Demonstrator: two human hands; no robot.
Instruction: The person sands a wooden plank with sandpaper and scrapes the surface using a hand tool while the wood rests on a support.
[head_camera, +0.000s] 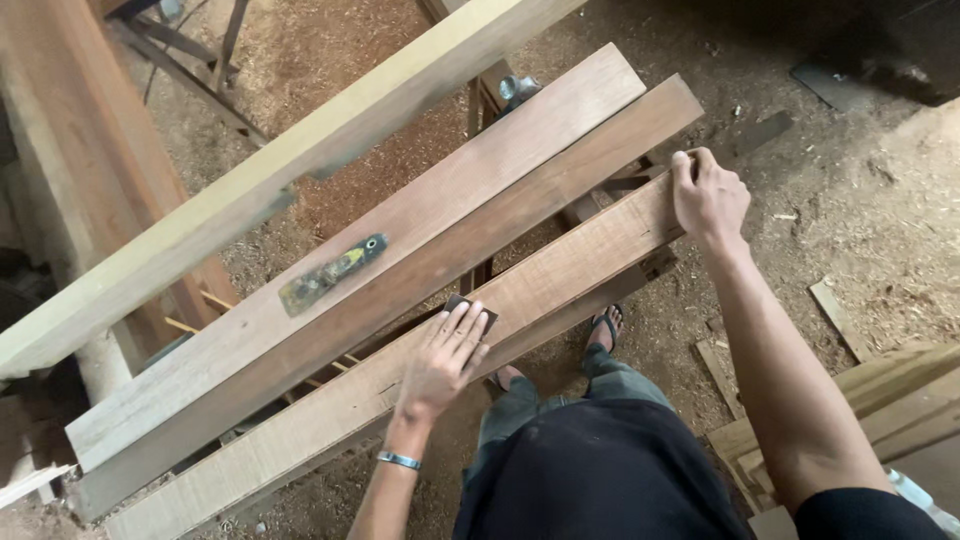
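Two hands are sharing the work: the left hand (447, 352) is lying flat on the sanding pad (470, 308) while the right hand (708, 195) is clamping the near plank (560, 275) end, so even pressure along the grain is probably serving best

Soft, even daylight fills the scene, brightest on the sawdust floor (880, 230) to the right of the near plank (560, 275). The far top corner beyond that plank falls into deep shadow. No glare shows on the wood. The pale beam (250, 180) left of the plank is close to the camera and blurred. Grain on the plank stays fairly sharp, with wide-angle stretching toward the edges.
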